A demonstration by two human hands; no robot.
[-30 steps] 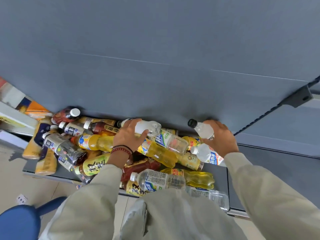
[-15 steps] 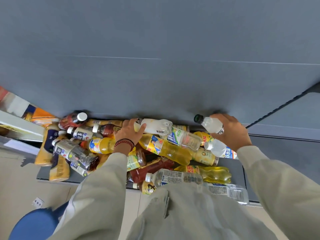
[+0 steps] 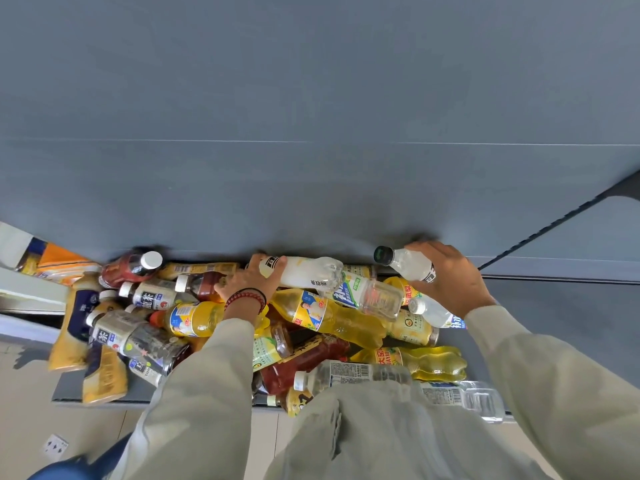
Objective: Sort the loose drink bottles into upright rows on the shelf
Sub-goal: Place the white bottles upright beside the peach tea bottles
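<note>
**A:** What are the 2 hands doing?

**B:** The left hand [image 3: 250, 282] curls round a milky white bottle [image 3: 308, 273] lying sideways at the back of the heap. The right hand [image 3: 450, 277] grips a clear black-capped bottle [image 3: 410, 264], tilted, cap pointing left.

**A:** And around them?

**B:** The loose bottles [image 3: 332, 317], yellow, red and clear, lie jumbled on the grey shelf [image 3: 554, 313].

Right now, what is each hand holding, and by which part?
Left hand grips a milky white bottle at the end opposite its base; right hand grips a black-capped clear bottle round its body.
</note>
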